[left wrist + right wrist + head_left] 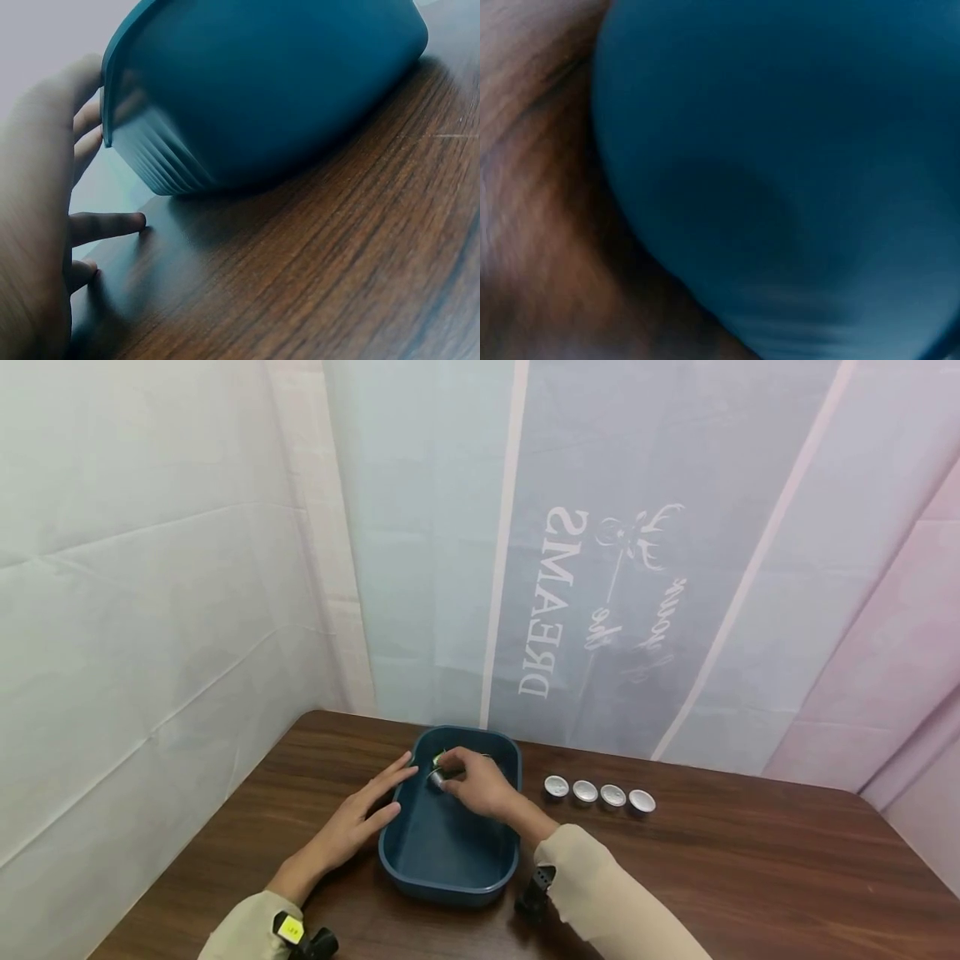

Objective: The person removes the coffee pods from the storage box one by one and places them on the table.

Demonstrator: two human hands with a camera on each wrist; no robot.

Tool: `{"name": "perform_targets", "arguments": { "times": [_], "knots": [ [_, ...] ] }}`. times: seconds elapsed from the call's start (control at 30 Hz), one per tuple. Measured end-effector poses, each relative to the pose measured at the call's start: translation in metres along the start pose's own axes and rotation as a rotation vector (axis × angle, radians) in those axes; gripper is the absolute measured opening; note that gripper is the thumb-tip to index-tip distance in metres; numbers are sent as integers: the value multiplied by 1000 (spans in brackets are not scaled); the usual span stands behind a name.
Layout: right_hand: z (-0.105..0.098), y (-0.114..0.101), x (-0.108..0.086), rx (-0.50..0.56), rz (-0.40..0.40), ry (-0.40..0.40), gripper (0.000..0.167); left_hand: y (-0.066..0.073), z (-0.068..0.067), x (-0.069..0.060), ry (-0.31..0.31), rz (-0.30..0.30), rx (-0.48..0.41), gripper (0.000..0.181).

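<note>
A deep blue plastic bin [450, 894] stands on the table. My right hand [483, 787] reaches inside it and pinches a small silver capsule [436, 778] between thumb and fingers, near the bin's left wall. Just behind that capsule, a yellow-green item [438, 758] shows partly; my fingers hide the rest. My left hand [348, 827] lies along the bin's left side with its fingers extended. In the left wrist view, some of its fingers touch the bin's rim [107, 112] and others rest on the table. The right wrist view is blurred and shows only bin and wood.
Several silver-lidded capsules [585, 791] stand in a row on the dark wooden table [750, 860], right of the bin. A printed curtain [420, 568] hangs behind the table's back edge, and a pale cloth [150, 610] hangs at the left.
</note>
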State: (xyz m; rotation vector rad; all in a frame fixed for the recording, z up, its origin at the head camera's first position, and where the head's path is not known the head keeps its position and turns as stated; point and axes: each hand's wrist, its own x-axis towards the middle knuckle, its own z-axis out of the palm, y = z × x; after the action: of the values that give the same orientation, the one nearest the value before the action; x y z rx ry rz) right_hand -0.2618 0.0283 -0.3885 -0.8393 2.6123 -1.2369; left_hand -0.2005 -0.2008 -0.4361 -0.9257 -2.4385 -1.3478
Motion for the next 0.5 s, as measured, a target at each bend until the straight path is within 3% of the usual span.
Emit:
{"name": "perform_targets", "arguments": {
  "times": [0.07, 0.5],
  "knots": [
    [4, 2, 2, -15, -27, -3, 27, -8, 1, 0, -7, 8, 11, 51],
    [8, 1, 11, -75, -68, -66, 38, -10, 2, 0, -14, 11, 0, 53]
  ]
}}
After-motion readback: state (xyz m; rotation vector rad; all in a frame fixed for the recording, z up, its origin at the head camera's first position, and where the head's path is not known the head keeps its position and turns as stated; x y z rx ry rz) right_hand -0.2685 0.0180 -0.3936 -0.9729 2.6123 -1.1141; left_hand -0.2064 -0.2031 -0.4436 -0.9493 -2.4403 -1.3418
